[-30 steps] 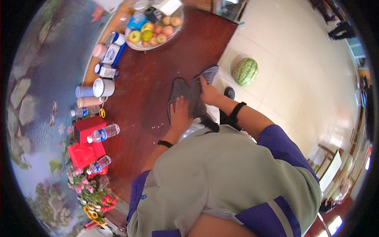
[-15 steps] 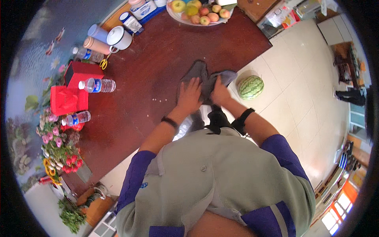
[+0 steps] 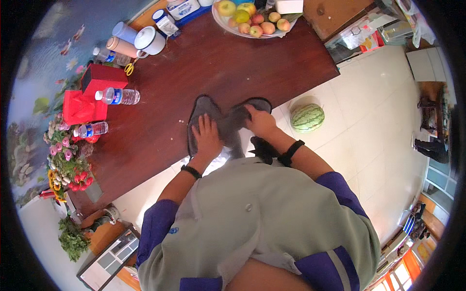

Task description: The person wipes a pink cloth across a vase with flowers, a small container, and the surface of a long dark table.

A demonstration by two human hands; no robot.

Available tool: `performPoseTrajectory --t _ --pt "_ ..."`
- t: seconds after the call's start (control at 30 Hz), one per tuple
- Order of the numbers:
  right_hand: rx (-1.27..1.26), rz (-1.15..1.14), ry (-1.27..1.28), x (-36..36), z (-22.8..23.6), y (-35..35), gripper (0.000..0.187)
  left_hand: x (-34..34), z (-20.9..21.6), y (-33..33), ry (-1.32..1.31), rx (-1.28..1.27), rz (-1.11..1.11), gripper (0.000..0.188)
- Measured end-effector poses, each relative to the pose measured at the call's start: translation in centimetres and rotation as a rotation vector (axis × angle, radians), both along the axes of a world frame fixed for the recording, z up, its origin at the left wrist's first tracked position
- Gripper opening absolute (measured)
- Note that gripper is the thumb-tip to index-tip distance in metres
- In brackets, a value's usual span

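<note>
A dark grey cloth with black edging (image 3: 226,123) lies crumpled at the near edge of the reddish-brown table (image 3: 155,140), with part of it hanging down toward me. On its left part my left hand (image 3: 208,139) rests flat, fingers spread. My right hand (image 3: 262,123) has its fingers curled on the cloth's right part and grips it by the table edge. Beneath my wrists, the lower end of the cloth is partly hidden.
Two water bottles (image 3: 117,96) (image 3: 91,129), red boxes (image 3: 104,79), yellow scissors (image 3: 129,67) and a white enamel mug (image 3: 150,40) line the left side. A fruit plate (image 3: 221,22) stands at the far end. A watermelon (image 3: 307,118) sits on the floor, right of the table.
Both hands have moved left and slightly nearer with the cloth. The cloth lies spread wider, its left part now further left. The view has shifted a little.
</note>
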State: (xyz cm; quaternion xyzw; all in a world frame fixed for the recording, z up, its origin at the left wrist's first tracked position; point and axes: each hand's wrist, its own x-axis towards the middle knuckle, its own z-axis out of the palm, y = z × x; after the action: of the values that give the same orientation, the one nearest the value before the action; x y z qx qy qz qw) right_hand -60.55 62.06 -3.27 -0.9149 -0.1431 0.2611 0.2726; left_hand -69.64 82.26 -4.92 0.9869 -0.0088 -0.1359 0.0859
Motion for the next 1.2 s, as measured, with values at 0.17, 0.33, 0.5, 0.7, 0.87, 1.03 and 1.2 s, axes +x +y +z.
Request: performPoseTrajectory --t 0.17,0.33,0.5,0.7,0.87,1.03,1.2 --pt "-0.15 -0.265 -0.104 5.3 -0.7 -6.9 0.051 7.3 -0.4 -8.3 -0.062 -0.076 -0.25 0.073" --pt "-0.231 -0.332 -0.452 10.4 -2.6 -14.3 0.042 11.6 -0.6 -13.8 -0.156 -0.178 -0.324 0.07" --pt "-0.441 -0.123 -0.589 9.9 -3.8 -10.6 0.042 11.0 -0.5 -11.7 -0.093 -0.213 -0.352 0.07" --pt "-0.035 0.485 -0.336 7.0 -0.6 -0.8 0.054 5.2 -1.1 -6.3 -0.02 -0.045 0.004 0.069" --pt "0.187 0.659 -0.455 7.0 -3.1 0.2 0.059 2.5 -0.6 -2.9 -0.087 0.027 0.35 0.068" --pt "-0.025 0.451 -0.529 9.1 -3.2 -1.1 0.061 6.4 2.5 -5.4 0.069 0.023 0.324 0.065" --pt "-0.255 0.238 -0.595 13.0 -4.0 -6.0 0.065 11.0 0.5 -8.5 0.032 0.06 -0.097 0.061"
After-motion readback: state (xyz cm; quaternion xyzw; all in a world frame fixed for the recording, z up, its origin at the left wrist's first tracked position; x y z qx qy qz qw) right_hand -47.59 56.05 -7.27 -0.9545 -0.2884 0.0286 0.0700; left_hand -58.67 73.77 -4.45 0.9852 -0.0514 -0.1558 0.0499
